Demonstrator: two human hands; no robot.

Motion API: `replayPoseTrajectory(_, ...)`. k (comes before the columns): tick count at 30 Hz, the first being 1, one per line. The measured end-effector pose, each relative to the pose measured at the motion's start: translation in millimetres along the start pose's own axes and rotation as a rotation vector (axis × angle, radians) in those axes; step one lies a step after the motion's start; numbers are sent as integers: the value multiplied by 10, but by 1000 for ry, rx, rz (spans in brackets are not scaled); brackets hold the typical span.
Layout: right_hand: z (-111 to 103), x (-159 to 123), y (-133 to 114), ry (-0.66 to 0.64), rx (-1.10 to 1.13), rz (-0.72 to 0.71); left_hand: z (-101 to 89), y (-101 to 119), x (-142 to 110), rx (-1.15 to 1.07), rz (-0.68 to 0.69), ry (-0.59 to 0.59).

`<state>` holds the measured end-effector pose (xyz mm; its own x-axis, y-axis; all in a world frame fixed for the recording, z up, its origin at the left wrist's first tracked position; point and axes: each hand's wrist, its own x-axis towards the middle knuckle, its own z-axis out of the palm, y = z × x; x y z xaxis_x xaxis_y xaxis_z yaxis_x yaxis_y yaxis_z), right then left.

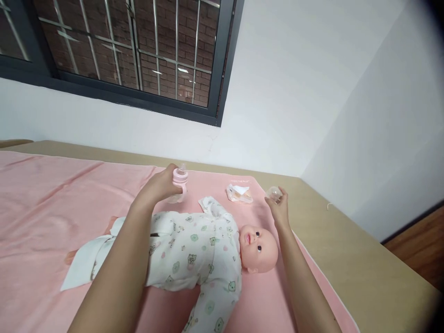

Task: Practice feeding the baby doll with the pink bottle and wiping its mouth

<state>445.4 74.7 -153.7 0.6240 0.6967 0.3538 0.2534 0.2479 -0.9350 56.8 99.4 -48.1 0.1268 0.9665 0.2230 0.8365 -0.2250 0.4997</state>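
Note:
A baby doll (194, 252) in a white printed sleepsuit lies on its back on a pink blanket (45, 203), head to the right. My left hand (160, 186) reaches over the doll's body and is closed round a pink baby bottle (179, 184), held upright above the blanket. My right hand (279, 203) is stretched out beyond the doll's head, its fingers pinched on a small clear cap (274, 193).
A crumpled clear wrapper (239, 193) lies on the blanket between my hands. The blanket covers a tan mattress (350, 245) that runs into a white wall corner. A barred window (138, 51) sits above. Wooden floor (421, 247) shows at the right.

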Motion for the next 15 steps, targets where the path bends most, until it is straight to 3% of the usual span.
replayPoseTrajectory(5, -80, -48, 599, -118, -443, 143, 47, -358, 155, 98, -136, -41)
replayPoseTrajectory(9, -128, -59, 745, -246, -618, 85, 114, -533, 256, 161, -249, -118)
replayPoseTrajectory(15, -159, 30, 925, -296, -706, -7, 154, -650, 281, 204, -324, -150)
